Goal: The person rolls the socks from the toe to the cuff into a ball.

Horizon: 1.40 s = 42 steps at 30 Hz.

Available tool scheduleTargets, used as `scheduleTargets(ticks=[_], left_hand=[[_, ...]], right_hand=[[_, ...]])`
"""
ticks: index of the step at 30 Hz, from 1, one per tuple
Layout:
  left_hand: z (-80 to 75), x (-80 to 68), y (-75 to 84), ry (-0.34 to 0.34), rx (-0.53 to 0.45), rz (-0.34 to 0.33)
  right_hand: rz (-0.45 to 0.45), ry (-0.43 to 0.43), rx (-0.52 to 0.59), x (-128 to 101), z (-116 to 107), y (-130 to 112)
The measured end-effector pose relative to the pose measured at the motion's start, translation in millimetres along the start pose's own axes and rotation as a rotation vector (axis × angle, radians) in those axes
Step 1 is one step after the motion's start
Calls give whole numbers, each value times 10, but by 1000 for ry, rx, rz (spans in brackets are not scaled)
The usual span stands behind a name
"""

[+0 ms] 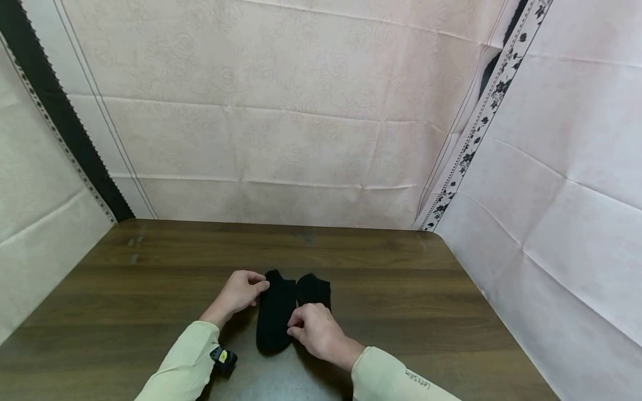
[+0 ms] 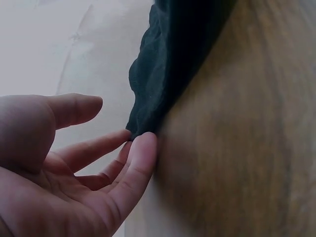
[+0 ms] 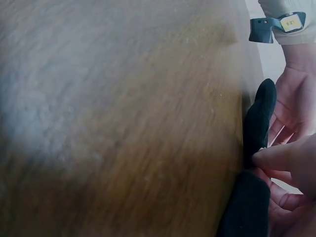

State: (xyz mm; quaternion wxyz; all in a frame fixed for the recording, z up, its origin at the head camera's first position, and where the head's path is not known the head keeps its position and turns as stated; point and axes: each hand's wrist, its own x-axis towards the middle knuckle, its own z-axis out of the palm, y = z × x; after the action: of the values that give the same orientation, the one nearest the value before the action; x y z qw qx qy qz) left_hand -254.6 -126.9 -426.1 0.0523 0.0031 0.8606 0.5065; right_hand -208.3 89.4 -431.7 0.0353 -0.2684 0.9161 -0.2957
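Observation:
Two black ankle socks lie side by side on the table, toes toward me. My left hand (image 1: 242,291) is at the outer cuff corner of the left sock (image 1: 275,320). In the left wrist view its fingertips (image 2: 144,142) pinch that corner, while the thumb stands apart. My right hand (image 1: 317,329) lies over the lower part of the right sock (image 1: 313,288), hiding it. Its thumb and forefinger pinch the inner edge of the left sock, as the right wrist view shows at the fingertips (image 3: 259,157).
The wooden table (image 1: 165,267) reaches to a pale cloth hanging (image 1: 281,139) at the back. More cloth (image 1: 567,223) hangs along both sides. A small black device (image 1: 223,359) is strapped on the left sleeve.

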Motion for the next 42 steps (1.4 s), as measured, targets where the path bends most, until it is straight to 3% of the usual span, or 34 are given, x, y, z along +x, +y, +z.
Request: scheduleTargets(ticks=[28, 36, 42], left_hand=[[-39, -29, 76, -8, -23, 61], [-91, -100, 62, 9, -50, 50], [-58, -99, 121, 11, -58, 74]], right_hand=[[20, 29, 153, -77, -61, 14], [29, 21, 239, -90, -63, -19], [66, 39, 366, -124, -110, -7]])
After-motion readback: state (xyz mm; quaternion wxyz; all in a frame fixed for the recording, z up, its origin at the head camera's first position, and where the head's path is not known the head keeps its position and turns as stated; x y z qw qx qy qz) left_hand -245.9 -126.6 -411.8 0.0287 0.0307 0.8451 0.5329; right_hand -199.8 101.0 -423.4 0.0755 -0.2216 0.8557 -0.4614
